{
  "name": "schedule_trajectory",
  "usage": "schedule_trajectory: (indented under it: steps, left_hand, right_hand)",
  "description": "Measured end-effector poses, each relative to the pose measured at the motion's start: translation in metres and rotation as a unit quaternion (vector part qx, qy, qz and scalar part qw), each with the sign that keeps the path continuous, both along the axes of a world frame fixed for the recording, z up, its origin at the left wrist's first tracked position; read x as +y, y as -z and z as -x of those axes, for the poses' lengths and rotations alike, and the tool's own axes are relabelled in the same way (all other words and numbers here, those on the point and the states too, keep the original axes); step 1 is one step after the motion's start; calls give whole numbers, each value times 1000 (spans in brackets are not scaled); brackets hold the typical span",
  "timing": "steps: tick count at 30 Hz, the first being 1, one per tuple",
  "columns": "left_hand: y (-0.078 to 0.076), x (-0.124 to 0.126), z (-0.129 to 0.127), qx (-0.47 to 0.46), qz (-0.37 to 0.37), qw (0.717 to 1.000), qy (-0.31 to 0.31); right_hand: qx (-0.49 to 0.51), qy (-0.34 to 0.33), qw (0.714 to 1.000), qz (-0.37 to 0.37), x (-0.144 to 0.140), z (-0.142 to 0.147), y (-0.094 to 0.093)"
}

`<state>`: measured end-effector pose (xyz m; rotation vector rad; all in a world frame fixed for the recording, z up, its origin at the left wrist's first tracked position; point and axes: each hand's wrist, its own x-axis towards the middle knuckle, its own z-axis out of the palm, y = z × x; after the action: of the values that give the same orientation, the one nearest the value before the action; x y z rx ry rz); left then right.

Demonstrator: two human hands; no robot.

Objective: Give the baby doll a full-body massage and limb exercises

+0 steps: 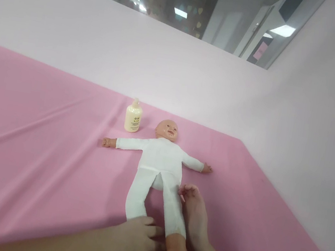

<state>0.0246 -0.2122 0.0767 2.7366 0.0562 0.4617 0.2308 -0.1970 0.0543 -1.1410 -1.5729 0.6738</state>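
I have my left hand (144, 242) over one lower leg of a baby doll with tan plastic head and white cloth body (162, 156), fingers slightly spread; whether it grips, I cannot tell. My right hand (195, 217), half open, loosely curved and empty, flanks the other leg. The doll lies face-up, mostly beyond both hands, on creased pink sheeting (56, 146), near a rounded, pale-yellow pump bottle (133, 118).

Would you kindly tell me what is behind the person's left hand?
One white-clad leg of the doll runs down behind the left hand. The leg's lower end is covered and cannot be seen; whether the palm touches it is hidden too.
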Motion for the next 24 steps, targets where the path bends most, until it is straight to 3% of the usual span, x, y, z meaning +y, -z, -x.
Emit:
schedule_trajectory:
  steps: [3, 5, 8, 11, 16, 21, 24]
  left_hand:
    - [3, 1, 1, 6, 29, 1000, -9]
    - [7, 2, 1, 1, 39, 999, -25]
    - [11, 3, 0, -21, 55, 997, -50]
    - [10, 3, 1, -71, 86, 991, -71]
    - [-2, 1, 4, -124, 130, 979, -98]
    - [-8, -1, 3, -144, 147, 973, -105]
    - [-5, 0, 3, -133, 144, 975, -108]
  right_hand:
    - [99, 57, 993, 38, -16, 10, -3]
    - [114, 50, 992, 16, -25, 14, -4]
    - [51, -51, 990, -118, -32, 15, 0]
    - [-10, -122, 965, -233, -33, 12, 7]
    - [-85, -120, 951, -272, -33, 10, 10]
    - [-172, -148, 912, -342, -33, 11, -11]
    - [-180, -143, 917, -325, -31, 13, -20]
